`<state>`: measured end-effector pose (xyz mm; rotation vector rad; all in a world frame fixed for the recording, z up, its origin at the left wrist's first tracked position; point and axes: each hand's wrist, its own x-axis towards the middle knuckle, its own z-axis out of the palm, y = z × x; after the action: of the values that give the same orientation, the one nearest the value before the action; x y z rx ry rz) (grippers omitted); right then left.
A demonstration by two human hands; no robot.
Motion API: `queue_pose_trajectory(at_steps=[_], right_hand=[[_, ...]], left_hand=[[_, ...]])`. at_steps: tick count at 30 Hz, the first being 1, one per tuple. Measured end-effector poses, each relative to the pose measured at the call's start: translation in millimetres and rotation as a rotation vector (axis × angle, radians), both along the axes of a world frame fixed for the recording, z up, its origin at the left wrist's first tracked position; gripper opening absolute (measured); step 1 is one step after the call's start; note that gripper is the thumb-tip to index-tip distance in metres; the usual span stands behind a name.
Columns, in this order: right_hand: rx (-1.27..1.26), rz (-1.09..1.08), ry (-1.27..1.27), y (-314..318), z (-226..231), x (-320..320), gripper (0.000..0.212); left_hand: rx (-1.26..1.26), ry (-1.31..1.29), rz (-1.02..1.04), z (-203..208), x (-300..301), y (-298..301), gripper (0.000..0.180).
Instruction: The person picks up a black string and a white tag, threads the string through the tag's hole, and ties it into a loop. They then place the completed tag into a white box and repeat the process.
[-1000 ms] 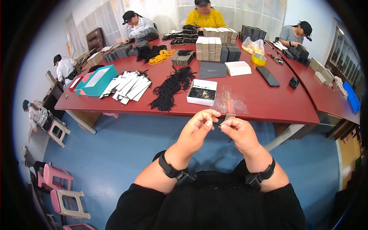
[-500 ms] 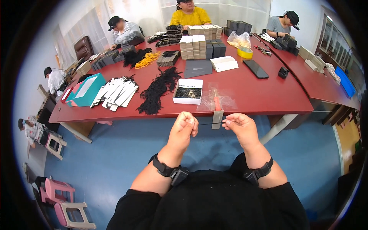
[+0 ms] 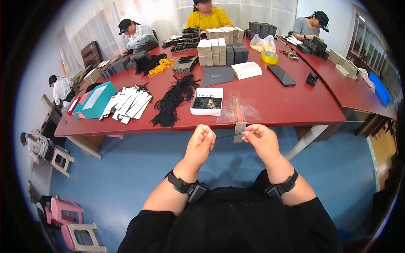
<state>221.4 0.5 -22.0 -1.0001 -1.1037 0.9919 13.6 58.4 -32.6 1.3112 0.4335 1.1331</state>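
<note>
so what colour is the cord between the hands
The cord is black; best seen in head view.

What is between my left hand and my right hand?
A thin black cord runs from your left hand to your right hand, in the head view.

A matt, textile-looking black cord (image 3: pixel 229 135) spans between the fingers (image 3: pixel 209 135); beyond them, the smooth, glossy counter (image 3: pixel 291 103) bears shiny clear plastic film (image 3: pixel 250 111), a cardboard box (image 3: pixel 206 111) and, leftward, rough fibrous strings (image 3: pixel 174 102).
</note>
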Motion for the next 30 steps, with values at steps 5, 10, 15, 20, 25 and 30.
queue_pose_trajectory(at_steps=[5, 10, 15, 20, 25, 30], right_hand=[[0.018, -0.128, -0.092, 1.2, -7.8, -1.4, 0.014], [-0.140, -0.231, -0.531, 14.8, -22.3, 2.7, 0.032], [-0.107, 0.145, 0.087, 21.8, -36.8, 1.9, 0.026], [-0.040, 0.043, -0.045, 10.6, -41.3, -0.9, 0.011], [0.390, -0.146, -0.722, -5.1, -20.9, 7.4, 0.010], [0.512, -0.175, -0.937, -9.6, -7.9, 7.2, 0.007]], left_hand=[[0.274, 0.505, 0.196, -18.6, -19.6, 7.1, 0.004], [0.350, 0.608, 0.082, -8.6, -21.5, -7.5, 0.004], [0.291, 0.586, 0.050, -7.9, -21.8, -9.5, 0.007], [0.326, 0.605, -0.002, -6.4, -22.1, -16.6, 0.008], [0.276, 0.605, -0.009, -9.7, -22.1, -19.0, 0.019], [0.204, 0.585, -0.072, -5.1, -18.2, -24.5, 0.032]])
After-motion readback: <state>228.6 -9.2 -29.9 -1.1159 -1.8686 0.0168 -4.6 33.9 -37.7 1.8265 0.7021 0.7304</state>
